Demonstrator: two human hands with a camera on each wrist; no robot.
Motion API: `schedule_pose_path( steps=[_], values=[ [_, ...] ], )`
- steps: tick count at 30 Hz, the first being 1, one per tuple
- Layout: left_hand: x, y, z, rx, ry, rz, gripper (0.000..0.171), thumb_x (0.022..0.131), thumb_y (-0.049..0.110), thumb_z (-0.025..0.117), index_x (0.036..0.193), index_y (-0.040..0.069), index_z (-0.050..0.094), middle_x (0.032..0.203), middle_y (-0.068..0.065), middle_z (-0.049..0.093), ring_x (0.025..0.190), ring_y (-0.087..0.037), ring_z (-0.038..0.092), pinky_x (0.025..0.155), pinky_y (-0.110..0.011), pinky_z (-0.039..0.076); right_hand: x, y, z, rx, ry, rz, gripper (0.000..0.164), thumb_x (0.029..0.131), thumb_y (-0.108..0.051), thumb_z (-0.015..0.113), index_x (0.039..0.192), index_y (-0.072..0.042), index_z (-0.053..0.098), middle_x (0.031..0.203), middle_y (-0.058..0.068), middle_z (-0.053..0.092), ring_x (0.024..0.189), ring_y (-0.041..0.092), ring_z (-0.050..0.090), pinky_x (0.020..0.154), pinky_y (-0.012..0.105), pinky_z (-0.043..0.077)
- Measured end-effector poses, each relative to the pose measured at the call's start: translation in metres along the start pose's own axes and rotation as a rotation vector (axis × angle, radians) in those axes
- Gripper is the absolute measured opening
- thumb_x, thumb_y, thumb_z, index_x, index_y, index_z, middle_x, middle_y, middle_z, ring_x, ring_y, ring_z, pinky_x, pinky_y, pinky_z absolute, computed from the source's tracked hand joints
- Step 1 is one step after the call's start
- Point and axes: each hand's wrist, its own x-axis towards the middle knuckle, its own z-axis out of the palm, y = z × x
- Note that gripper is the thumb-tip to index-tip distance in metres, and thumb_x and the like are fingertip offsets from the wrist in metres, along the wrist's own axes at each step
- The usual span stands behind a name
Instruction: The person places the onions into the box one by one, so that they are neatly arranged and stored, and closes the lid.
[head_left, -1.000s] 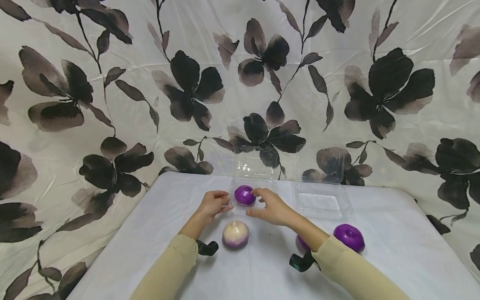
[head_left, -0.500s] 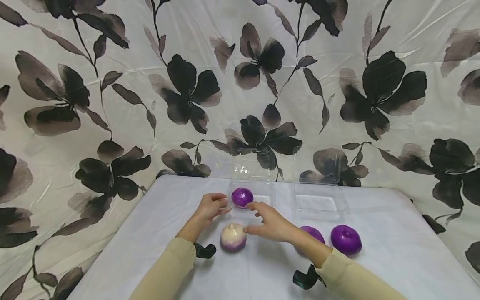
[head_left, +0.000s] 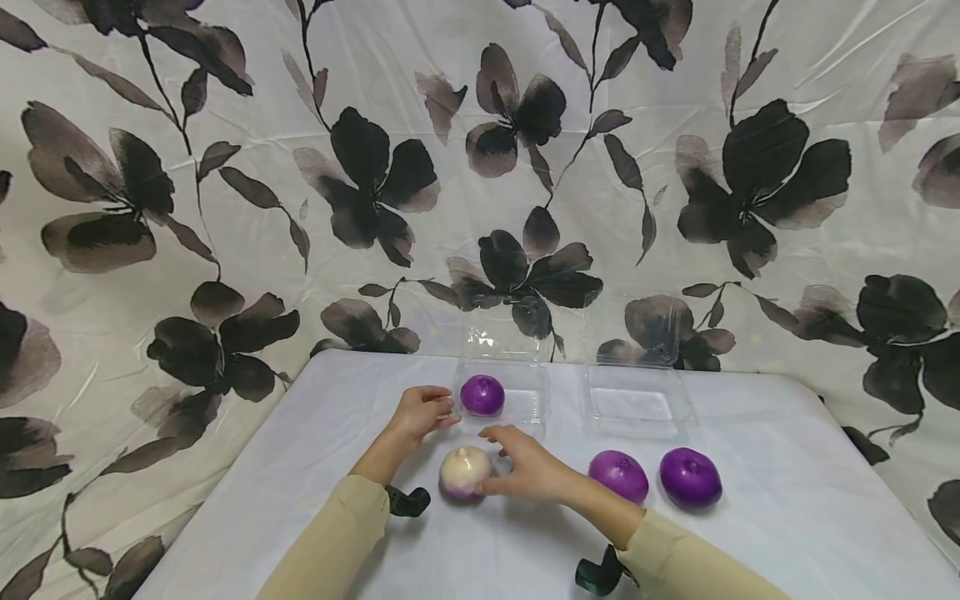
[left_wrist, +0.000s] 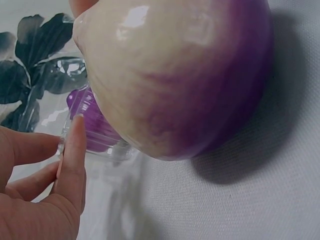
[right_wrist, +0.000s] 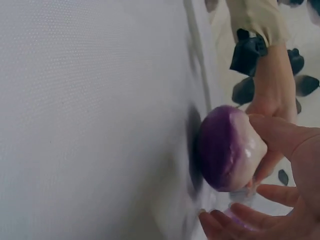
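Note:
A white and purple turnip (head_left: 460, 468) sits pale tip up on the white table, in front of an open clear plastic container (head_left: 534, 398). My right hand (head_left: 531, 468) is at its right side, thumb against the turnip and fingers spread apart beyond it; in the right wrist view the fingers (right_wrist: 257, 216) are loosely bent. My left hand (head_left: 422, 417) pinches the container's left edge between thumb and fingers, as the left wrist view shows. Inside that container, at its left side, lies a purple turnip (head_left: 482, 395).
Another open clear container (head_left: 678, 404) stands to the right at the back, its lid raised. Two purple turnips (head_left: 618, 477) (head_left: 691, 478) lie on the right of the table, one close to my right forearm. A floral cloth (head_left: 375, 192) hangs behind.
My right hand has let go of the purple turnip in the container and come back toward me to the white and purple one. The left hand has stayed at the container's edge.

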Motion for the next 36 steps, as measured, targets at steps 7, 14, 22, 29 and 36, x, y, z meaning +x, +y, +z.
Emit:
schedule_pose_path(
  steps=[7,14,22,29,36],
  values=[
    [0.000,0.000,0.000,-0.005,-0.005,0.004,0.038,0.098,-0.010,0.054,0.135,-0.018,0.050,0.109,-0.019,0.057,0.099,-0.025,0.059,0.084,-0.029,0.065,0.006,0.002,0.013,-0.006,0.006,0.006,0.076,0.083,-0.032,0.084,0.140,0.006,0.051,0.131,0.020,0.058,0.109,0.033,0.062,0.096,0.042,0.058],
    [0.001,-0.003,-0.002,-0.011,-0.003,0.006,0.038,0.097,-0.011,0.054,0.134,-0.019,0.051,0.110,-0.022,0.057,0.095,-0.023,0.059,0.083,-0.029,0.066,0.009,-0.003,0.021,-0.034,0.016,-0.003,0.070,0.083,-0.033,0.084,0.137,0.002,0.056,0.123,0.014,0.061,0.109,0.025,0.058,0.094,0.037,0.054],
    [-0.001,0.001,-0.002,0.006,-0.010,0.012,0.039,0.097,-0.009,0.055,0.135,-0.019,0.050,0.110,-0.021,0.057,0.100,-0.027,0.059,0.086,-0.032,0.065,0.012,-0.001,0.022,-0.039,0.011,0.020,0.064,0.085,-0.032,0.084,0.134,-0.002,0.057,0.125,0.012,0.063,0.114,0.026,0.059,0.100,0.039,0.054],
    [-0.001,0.001,0.000,0.017,-0.001,0.007,0.038,0.098,-0.009,0.055,0.135,-0.018,0.051,0.111,-0.021,0.057,0.098,-0.025,0.059,0.084,-0.030,0.066,0.015,0.003,0.022,-0.068,0.015,-0.003,0.059,0.085,-0.033,0.084,0.130,-0.004,0.060,0.117,0.007,0.065,0.106,0.021,0.060,0.093,0.033,0.054],
    [-0.001,0.001,-0.001,0.020,-0.002,0.012,0.039,0.099,-0.007,0.055,0.136,-0.018,0.049,0.111,-0.020,0.057,0.099,-0.025,0.059,0.085,-0.031,0.065,0.015,0.001,0.024,-0.083,0.034,-0.032,0.057,0.086,-0.032,0.083,0.129,-0.002,0.061,0.113,0.008,0.068,0.101,0.018,0.061,0.088,0.030,0.054]
  ],
)
